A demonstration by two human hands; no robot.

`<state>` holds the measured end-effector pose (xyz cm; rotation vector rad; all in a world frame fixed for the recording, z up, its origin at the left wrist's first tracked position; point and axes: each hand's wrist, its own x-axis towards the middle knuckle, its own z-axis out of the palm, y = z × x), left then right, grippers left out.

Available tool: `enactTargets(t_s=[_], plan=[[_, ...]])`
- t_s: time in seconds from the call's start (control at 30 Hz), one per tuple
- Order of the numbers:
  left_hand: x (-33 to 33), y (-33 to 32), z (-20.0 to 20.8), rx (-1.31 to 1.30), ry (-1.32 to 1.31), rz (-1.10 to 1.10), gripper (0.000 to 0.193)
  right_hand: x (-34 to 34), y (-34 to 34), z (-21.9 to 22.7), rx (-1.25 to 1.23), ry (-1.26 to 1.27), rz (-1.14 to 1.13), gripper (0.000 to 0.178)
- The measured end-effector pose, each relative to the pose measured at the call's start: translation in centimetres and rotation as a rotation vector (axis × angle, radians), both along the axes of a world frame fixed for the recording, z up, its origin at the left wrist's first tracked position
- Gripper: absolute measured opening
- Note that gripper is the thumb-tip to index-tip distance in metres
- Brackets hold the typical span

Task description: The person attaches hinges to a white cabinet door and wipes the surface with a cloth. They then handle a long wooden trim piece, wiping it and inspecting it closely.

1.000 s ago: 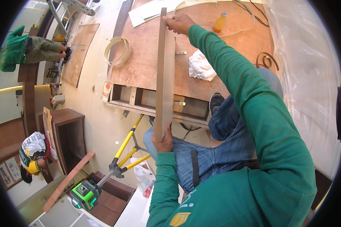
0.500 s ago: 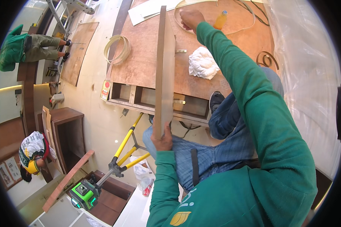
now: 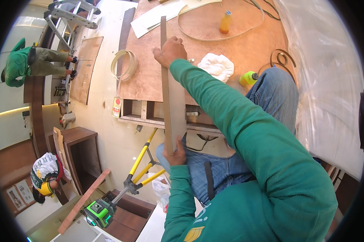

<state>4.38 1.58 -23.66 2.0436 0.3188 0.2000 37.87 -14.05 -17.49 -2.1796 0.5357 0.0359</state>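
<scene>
A narrow cabinet door [image 3: 175,105] stands on its long edge across the brown wooden worktop, its brown edge facing up. Metal hinges [image 3: 193,113] stick out from its right side. My left hand [image 3: 176,154] grips the door's near end, above my left knee. Farther along, my right hand [image 3: 172,52] lies over the upper edge with fingers curled; whether it pinches something small is hidden. Right of the door lie a crumpled white cloth [image 3: 216,67] and a yellow-green bottle [image 3: 248,78] with a black cap.
An orange bottle [image 3: 225,22] stands inside a loop of edge strip. A pale coil of banding [image 3: 124,65] lies left, a brown coil [image 3: 283,59] right. A green laser level [image 3: 99,213] on a yellow tripod [image 3: 142,151] is near my left arm. Two people work at the left.
My right hand has come left from beside the orange bottle onto the door's upper edge. My right knee has shifted, and the yellow-green bottle has come into sight. The left hand keeps its grip.
</scene>
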Motion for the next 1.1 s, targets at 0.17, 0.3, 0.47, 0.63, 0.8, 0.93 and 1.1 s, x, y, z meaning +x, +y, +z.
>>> enactTargets(t_s=[0.17, 0.3, 0.47, 0.63, 0.8, 0.93, 1.1], plan=[[-0.4, 0.6, -1.0, 0.031, -0.030, -0.009, 0.023, -0.3, -0.3, -0.3, 0.043, -0.121, -0.081, 0.064], [-0.5, 0.6, -1.5, 0.036, -0.060, -0.032, 0.023, 0.6, -1.1, -0.4, 0.091, -0.191, -0.140, 0.052], [-0.6, 0.7, -1.7, 0.100, -0.101, -0.077, 0.024, 0.4, -1.2, -0.8, 0.079, -0.222, -0.167, 0.043], [-0.5, 0.6, -1.5, 0.110, -0.122, -0.082, 0.024, 0.7, -1.0, -1.2, 0.047, -0.258, -0.187, 0.037], [-0.4, 0.4, -1.2, 0.060, -0.113, -0.056, 0.024, 1.0, -0.8, -1.5, 0.029, -0.294, -0.176, 0.036], [-0.7, 0.9, -1.8, 0.063, -0.092, -0.077, 0.028, 1.1, -0.8, -1.7, -0.003, -0.307, -0.166, 0.035], [-1.0, 1.1, -1.6, -0.011, 0.003, -0.087, 0.039, 1.0, -0.9, -1.7, -0.035, -0.331, -0.143, 0.035]])
